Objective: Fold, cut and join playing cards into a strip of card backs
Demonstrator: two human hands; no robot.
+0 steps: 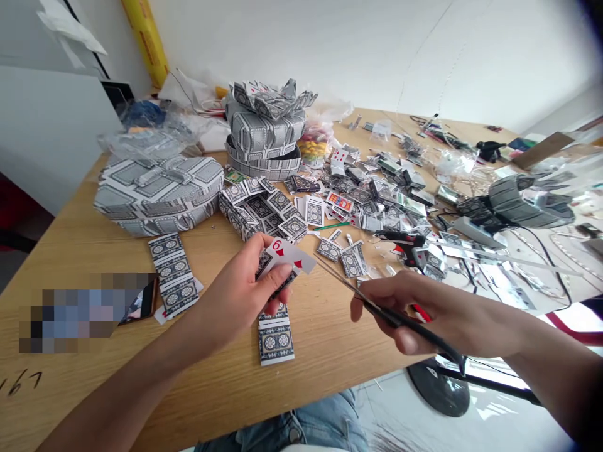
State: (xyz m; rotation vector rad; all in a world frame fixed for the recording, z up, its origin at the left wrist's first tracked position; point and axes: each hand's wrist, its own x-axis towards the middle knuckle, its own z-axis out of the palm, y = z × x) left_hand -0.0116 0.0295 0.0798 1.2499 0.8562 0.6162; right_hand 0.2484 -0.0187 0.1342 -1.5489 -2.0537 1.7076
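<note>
Wooden table (61, 370) fills the lower frame against a white wall, heaped with playing cards and their cut pieces. At upper left stands a yellow roll (146, 44). Left of centre sits a large rounded form (157, 194) covered in grey patterned card backs, and behind it rises a stacked, ring-shaped structure (264, 129) of the same cards, its top edge ragged with upright cards. Another curved card structure (522, 204) lies at the right, beyond a black-and-red glue gun (400, 242). Loose cards and scraps spread across the middle of the table. Two joined strips of cards (172, 273) lie at the left, and a shorter strip (276, 336) lies directly below the left hand.

Near the centre of the frame, the left hand (238, 295) holds a card (287, 254) up above the table. The card shows a red 6 and has a white face, with a dark patterned card or strip tucked beneath it. The fingers (271, 295) curl closed around the lower edge, and the thumb presses on the upper side. The right hand (405, 314) comes in from the lower right, its fingers (377, 292) closed around a long thin black tool (372, 307). The tool's tip sits just beside the card's right corner, and its exact type is hard to tell.
</note>
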